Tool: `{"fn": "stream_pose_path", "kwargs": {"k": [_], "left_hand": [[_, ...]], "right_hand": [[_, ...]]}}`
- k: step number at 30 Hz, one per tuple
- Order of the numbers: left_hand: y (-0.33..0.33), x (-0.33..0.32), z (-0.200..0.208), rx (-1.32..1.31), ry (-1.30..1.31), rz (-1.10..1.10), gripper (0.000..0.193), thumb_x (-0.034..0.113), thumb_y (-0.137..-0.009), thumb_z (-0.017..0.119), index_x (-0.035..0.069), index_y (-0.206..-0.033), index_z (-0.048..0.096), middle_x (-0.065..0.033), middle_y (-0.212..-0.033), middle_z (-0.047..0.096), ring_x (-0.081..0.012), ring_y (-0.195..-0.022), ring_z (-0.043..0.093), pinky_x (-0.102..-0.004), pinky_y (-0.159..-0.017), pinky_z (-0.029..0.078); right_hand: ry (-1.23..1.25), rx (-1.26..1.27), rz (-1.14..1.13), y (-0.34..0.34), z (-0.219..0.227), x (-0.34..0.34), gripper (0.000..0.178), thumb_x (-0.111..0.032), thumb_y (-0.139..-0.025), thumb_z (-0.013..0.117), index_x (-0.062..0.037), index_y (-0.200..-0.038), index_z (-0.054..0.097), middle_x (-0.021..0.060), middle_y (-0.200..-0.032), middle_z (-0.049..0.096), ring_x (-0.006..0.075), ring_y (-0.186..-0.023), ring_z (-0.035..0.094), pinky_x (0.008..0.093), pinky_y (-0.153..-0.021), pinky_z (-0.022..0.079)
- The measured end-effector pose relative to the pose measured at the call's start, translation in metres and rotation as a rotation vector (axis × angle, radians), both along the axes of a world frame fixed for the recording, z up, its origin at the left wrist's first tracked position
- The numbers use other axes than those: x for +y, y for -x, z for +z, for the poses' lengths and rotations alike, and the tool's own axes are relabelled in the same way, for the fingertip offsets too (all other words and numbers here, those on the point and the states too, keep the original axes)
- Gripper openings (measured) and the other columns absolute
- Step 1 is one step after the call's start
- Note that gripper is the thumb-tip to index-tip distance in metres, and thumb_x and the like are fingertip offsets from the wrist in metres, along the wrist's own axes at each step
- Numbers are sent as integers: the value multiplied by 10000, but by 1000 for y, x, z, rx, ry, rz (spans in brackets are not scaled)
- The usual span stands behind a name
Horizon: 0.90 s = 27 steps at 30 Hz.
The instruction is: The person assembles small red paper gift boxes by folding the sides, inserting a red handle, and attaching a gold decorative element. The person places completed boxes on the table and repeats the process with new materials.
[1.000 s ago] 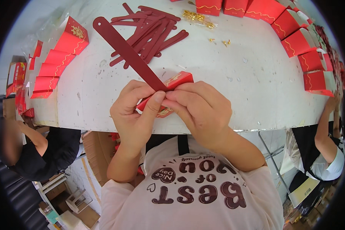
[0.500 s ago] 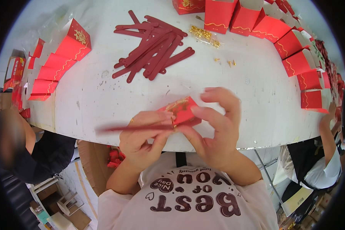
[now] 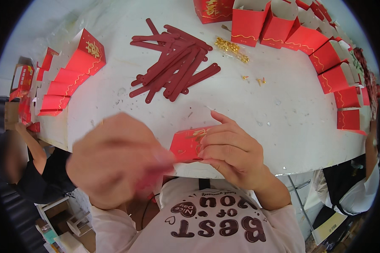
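Note:
My right hand [image 3: 236, 154] is closed on the right end of a small red box [image 3: 183, 145] with gold print, tilted on its side near the table's front edge. Raised on the left and smeared by motion, my left hand [image 3: 114, 160] closes round a dark red strap [image 3: 154, 173]. That strap blurs from the left fingers toward the box's lower edge; how it joins the box is hidden. Beyond the hands lies a loose pile of dark red straps [image 3: 177, 59] with rounded, holed ends. A clear bag of gold fasteners [image 3: 232, 49] rests beside it, and several loose fasteners [image 3: 259, 80] lie nearer.
Open red boxes [image 3: 249, 31] curve along the table's far and right edges. More red boxes [image 3: 86, 55] stand in a row at the left. One person [image 3: 38, 164] is at the left edge; another person's arm [image 3: 370, 152] shows at the right.
My left hand has swung left and up toward the camera with the strap. My right hand has gone from spread fingers to gripping the box, which has turned and dropped slightly.

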<state>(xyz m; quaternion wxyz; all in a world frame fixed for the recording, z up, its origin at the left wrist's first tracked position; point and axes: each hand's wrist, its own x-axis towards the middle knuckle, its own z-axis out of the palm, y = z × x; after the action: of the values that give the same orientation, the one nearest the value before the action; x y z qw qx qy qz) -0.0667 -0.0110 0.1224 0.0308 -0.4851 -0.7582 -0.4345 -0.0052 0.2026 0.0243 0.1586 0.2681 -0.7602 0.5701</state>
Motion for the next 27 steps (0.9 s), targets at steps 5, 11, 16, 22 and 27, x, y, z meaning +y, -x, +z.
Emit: {"fn": "stream_pose_path", "kwargs": {"k": [5,11,16,22,27], "left_hand": [[11,11,-35,-15,-210,94,649,-120,-721,645,-31,-1298,361,-153,-805,592,-206,-700,565,-279,-616,472],[29,13,-46,299,-50,166,483,-125,-676,626,-12,-1144,592,-151,-832,607,-219,-638,569,-254,-549,463],[33,16,-56,385,26,267,411,-119,-620,624,23,-997,704,-115,-858,574,-208,-690,545,-272,-572,454],[38,18,-64,576,-16,443,428,-147,-616,616,38,-991,706,-98,-977,573,-225,-899,537,-287,-655,470],[-1,25,-70,-548,-166,293,187,-100,-722,666,-27,-892,692,-123,-829,653,-197,-768,617,-282,-678,501]], "right_hand": [[-10,4,10,2,1,-1,128,-25,-726,700,-45,-834,635,75,-872,621,254,-853,602,516,-983,388],[-23,9,4,-1,0,1,147,-25,-722,699,-39,-845,620,72,-880,610,259,-854,599,513,-991,380],[-38,2,19,-2,1,2,166,-19,-725,688,-47,-873,618,64,-903,600,254,-863,593,504,-1005,369],[-41,4,11,-1,0,3,172,-13,-720,688,-52,-873,620,61,-917,598,253,-876,589,506,-1008,365],[-71,52,-29,-4,0,3,163,-45,-710,694,-63,-858,626,49,-925,603,237,-897,582,506,-969,387]]}}
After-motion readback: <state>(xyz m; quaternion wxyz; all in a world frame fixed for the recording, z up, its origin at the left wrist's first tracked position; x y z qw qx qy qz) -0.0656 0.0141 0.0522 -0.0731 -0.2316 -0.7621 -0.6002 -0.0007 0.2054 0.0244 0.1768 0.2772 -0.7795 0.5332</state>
